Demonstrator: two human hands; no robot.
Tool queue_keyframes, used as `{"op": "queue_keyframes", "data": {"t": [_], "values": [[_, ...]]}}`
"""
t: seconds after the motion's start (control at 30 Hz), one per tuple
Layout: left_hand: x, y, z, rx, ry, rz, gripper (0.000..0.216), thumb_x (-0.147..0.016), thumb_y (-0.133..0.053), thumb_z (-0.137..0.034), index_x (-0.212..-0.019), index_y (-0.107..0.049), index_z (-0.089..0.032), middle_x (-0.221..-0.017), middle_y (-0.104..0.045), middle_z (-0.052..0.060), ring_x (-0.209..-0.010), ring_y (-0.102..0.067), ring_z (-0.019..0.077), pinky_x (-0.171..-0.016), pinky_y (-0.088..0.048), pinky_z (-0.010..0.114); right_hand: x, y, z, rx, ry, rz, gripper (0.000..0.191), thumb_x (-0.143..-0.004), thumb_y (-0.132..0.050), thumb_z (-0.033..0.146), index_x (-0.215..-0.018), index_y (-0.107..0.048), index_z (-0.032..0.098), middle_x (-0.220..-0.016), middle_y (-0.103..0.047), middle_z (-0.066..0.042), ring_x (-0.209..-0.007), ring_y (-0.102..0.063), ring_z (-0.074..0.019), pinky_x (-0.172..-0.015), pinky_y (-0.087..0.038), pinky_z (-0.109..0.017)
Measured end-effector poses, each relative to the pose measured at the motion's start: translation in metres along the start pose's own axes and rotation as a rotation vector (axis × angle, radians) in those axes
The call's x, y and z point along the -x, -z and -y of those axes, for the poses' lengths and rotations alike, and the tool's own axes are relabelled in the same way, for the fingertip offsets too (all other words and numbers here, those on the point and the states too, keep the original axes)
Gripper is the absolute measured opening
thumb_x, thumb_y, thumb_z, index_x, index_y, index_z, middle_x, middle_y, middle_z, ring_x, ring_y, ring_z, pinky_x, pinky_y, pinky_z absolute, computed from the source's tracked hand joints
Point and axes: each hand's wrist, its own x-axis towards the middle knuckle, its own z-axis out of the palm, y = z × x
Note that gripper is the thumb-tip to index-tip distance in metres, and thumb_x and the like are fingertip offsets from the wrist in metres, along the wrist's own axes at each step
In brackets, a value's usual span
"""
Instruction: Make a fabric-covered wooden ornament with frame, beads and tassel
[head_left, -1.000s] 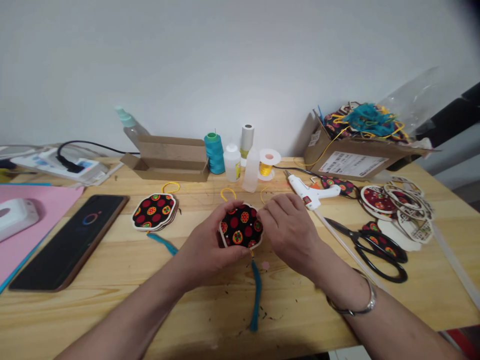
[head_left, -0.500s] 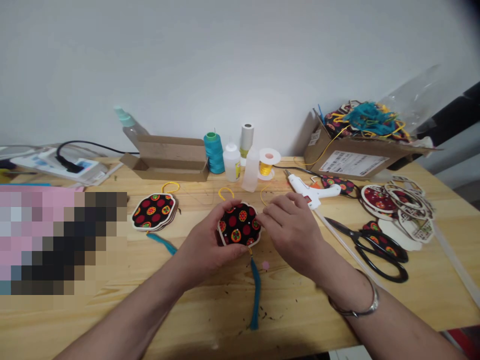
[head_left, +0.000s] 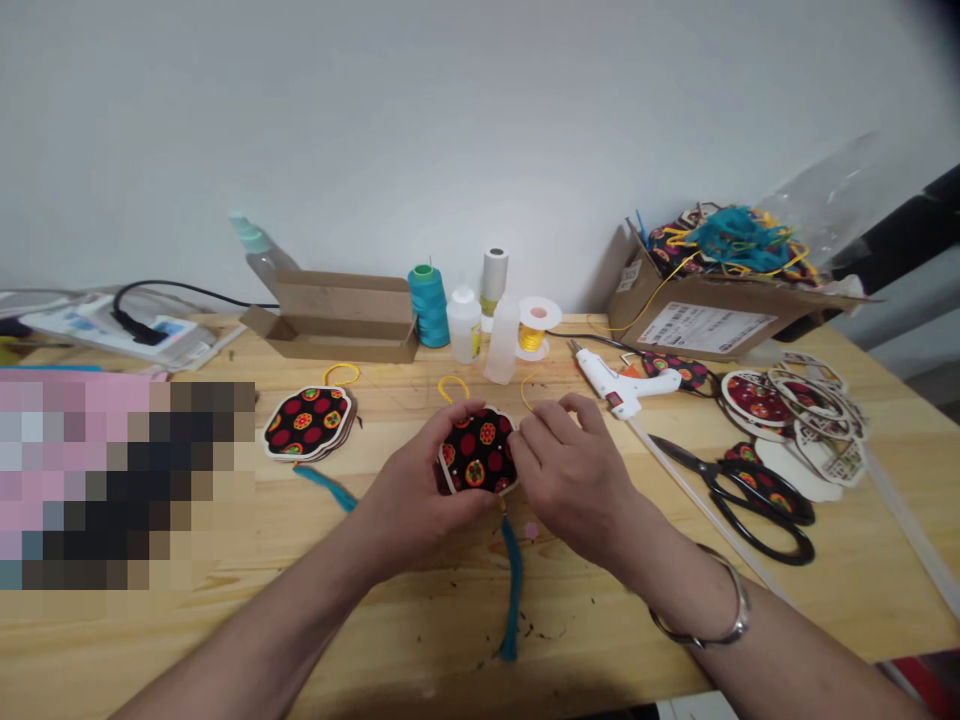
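- Left hand (head_left: 420, 492) is grasping the black patterned fabric ornament (head_left: 478, 450) at its 9 o'clock edge.
- Right hand (head_left: 574, 475) is pressing its fingers on the 3 o'clock edge.
- Teal tassel (head_left: 510, 600) is trailing from 6 o'clock onto the wooden table (head_left: 187, 640).
- Glue gun (head_left: 622, 385) is lying at 2 o'clock.

Black cotton-print scalloped ornament (head_left: 477, 452) is patterned w/ red dots & yellow-green medallions, edge in cream. Teal thread tassel (head_left: 510, 600) & yellow cord loop (head_left: 453, 388) are seen at it. Teal thread spool (head_left: 429, 306) is matched in colour; white plastic glue gun (head_left: 622, 385) is seen nearby.
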Motion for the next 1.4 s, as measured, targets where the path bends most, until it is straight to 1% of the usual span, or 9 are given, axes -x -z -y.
{"op": "queue_keyframes", "data": {"t": [0.13, 0.23, 0.3, 0.4, 0.63, 0.97, 1.07, 1.27, 1.4], "values": [[0.000, 0.000, 0.001, 0.000, -0.002, 0.010, 0.070, -0.064, -0.072, -0.020, -0.128, -0.043, -0.025, -0.121, -0.062, 0.006, -0.108, -0.059, 0.0268, -0.095, -0.046, 0.044, 0.001, -0.003, -0.001, 0.024, -0.042, 0.032, 0.019, -0.085, -0.042, 0.012, -0.077, -0.060, 0.013, -0.074, -0.057, -0.010, -0.076, -0.041, -0.0246, -0.076, -0.032, -0.042], [0.000, 0.002, 0.003, -0.011, -0.012, 0.016, 0.071, -0.064, -0.072, -0.018, -0.128, -0.043, -0.026, -0.122, -0.061, 0.006, -0.110, -0.059, 0.0270, -0.096, -0.045, 0.045, 0.000, -0.006, -0.003, 0.003, -0.082, 0.030, 0.016, -0.085, -0.045, 0.012, -0.077, -0.059, 0.014, -0.074, -0.057, -0.010, -0.076, -0.041, -0.0250, -0.074, -0.032, -0.040], [0.000, 0.002, 0.003, -0.011, -0.021, 0.011, 0.071, -0.063, -0.072, -0.018, -0.128, -0.043, -0.026, -0.123, -0.060, 0.006, -0.111, -0.058, 0.0272, -0.098, -0.044, 0.046, 0.000, -0.008, -0.005, -0.016, -0.107, 0.007, 0.014, -0.085, -0.048, 0.012, -0.076, -0.059, 0.014, -0.073, -0.057, -0.009, -0.075, -0.041, -0.0248, -0.072, -0.032, -0.039], [0.000, 0.002, 0.003, 0.027, -0.029, 0.013, 0.072, -0.063, -0.072, -0.018, -0.128, -0.044, -0.026, -0.124, -0.060, 0.006, -0.112, -0.058, 0.0277, -0.099, -0.043, 0.046, 0.000, -0.010, -0.008, -0.036, -0.139, -0.042, 0.017, -0.086, -0.049, 0.011, -0.072, -0.058, 0.015, -0.071, -0.057, -0.008, -0.075, -0.041, -0.0239, -0.069, -0.031, -0.037], [0.001, 0.003, -0.001, 0.091, -0.005, 0.065, 0.074, -0.064, -0.074, -0.016, -0.129, -0.042, -0.028, -0.127, -0.058, 0.005, -0.112, -0.059, 0.0264, -0.099, -0.044, 0.044, 0.000, -0.013, -0.013, -0.157, -0.194, -0.126, 0.018, -0.087, -0.050, 0.012, -0.072, -0.060, 0.014, -0.070, -0.058, -0.007, -0.074, -0.042, -0.0213, -0.067, -0.033, -0.034], [0.002, 0.001, -0.003, 0.109, -0.003, 0.083, 0.074, -0.062, -0.074, -0.017, -0.128, -0.044, -0.029, -0.127, -0.058, 0.003, -0.112, -0.058, 0.0268, -0.099, -0.044, 0.045, 0.000, -0.014, -0.018, -0.166, -0.227, -0.211, 0.023, -0.089, -0.046, 0.012, -0.071, -0.058, 0.015, -0.070, -0.058, -0.007, -0.074, -0.043, -0.0206, -0.067, -0.034, -0.033], [0.002, 0.002, -0.004, 0.121, -0.010, 0.084, 0.074, -0.062, -0.075, -0.016, -0.128, -0.044, -0.029, -0.129, -0.057, 0.003, -0.115, -0.057, 0.0259, -0.100, -0.044, 0.043, 0.000, -0.014, -0.019, -0.162, -0.235, -0.220, 0.023, -0.089, -0.046, 0.013, -0.070, -0.058, 0.015, -0.070, -0.059, -0.007, -0.073, -0.043, -0.0206, -0.067, -0.034, -0.033], [0.002, 0.003, -0.001, 0.115, -0.011, 0.111, 0.073, -0.065, -0.075, -0.016, -0.128, -0.043, -0.032, -0.126, -0.059, 0.002, -0.111, -0.060, 0.0252, -0.097, -0.046, 0.043, 0.001, -0.014, -0.019, -0.187, -0.248, -0.228, 0.023, -0.090, -0.044, 0.012, -0.072, -0.059, 0.015, -0.071, -0.060, -0.007, -0.074, -0.044, -0.0202, -0.069, -0.035, -0.033], [0.003, 0.002, 0.002, 0.090, -0.010, 0.117, 0.074, -0.064, -0.075, -0.015, -0.129, -0.044, -0.032, -0.126, -0.060, 0.002, -0.111, -0.060, 0.0252, -0.098, -0.045, 0.043, 0.002, -0.014, -0.027, -0.191, -0.288, -0.239, 0.023, -0.089, -0.044, 0.012, -0.073, -0.059, 0.016, -0.072, -0.059, -0.007, -0.074, -0.044, -0.0204, -0.068, -0.035, -0.033]]}}
